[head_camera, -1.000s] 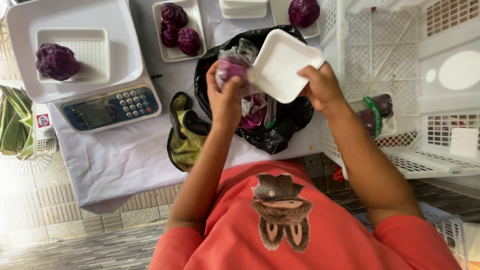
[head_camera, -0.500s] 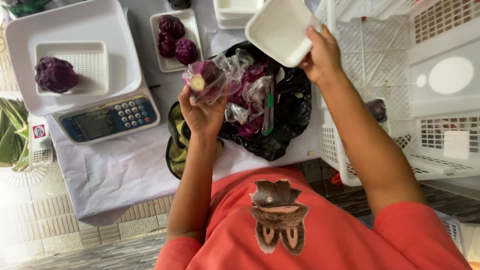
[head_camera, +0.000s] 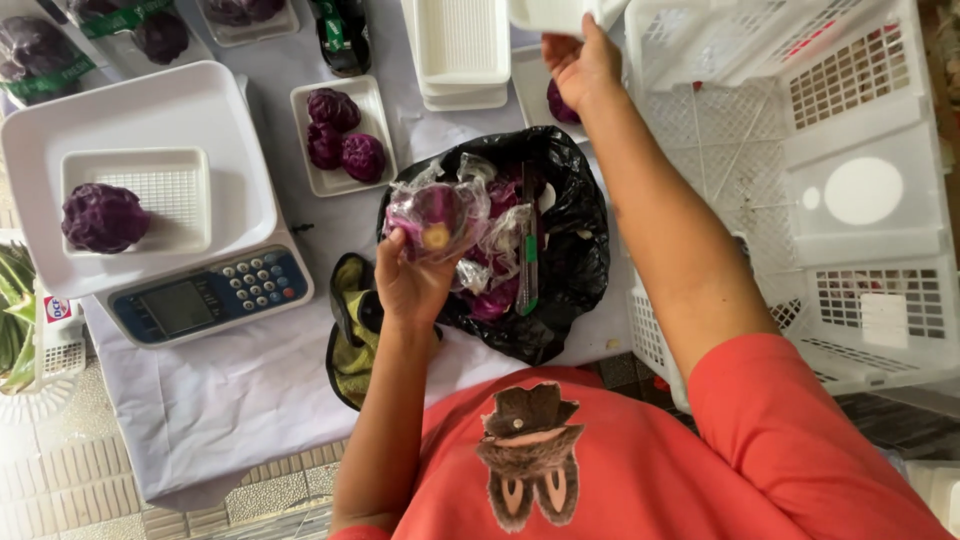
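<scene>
cabbage (head_camera: 432, 215): purple, in clear, crinkled, glossy film
bag (head_camera: 575, 235): black, shiny, thin plastic
tray (head_camera: 560, 14): white, matt foam
crate (head_camera: 850, 180): white, hard, smooth plastic
bench cover (head_camera: 250, 380): pale, matt cloth
scale (head_camera: 190, 300): smooth plastic

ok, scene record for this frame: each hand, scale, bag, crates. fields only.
left hand: holds a purple cabbage in clear wrap, above the black bag
right hand: grips a white foam tray at the top edge
scale: white tray on the pan, one purple cabbage in it
bag contents: purple trimmings, green-handled knife
crates: white, to the right
</scene>
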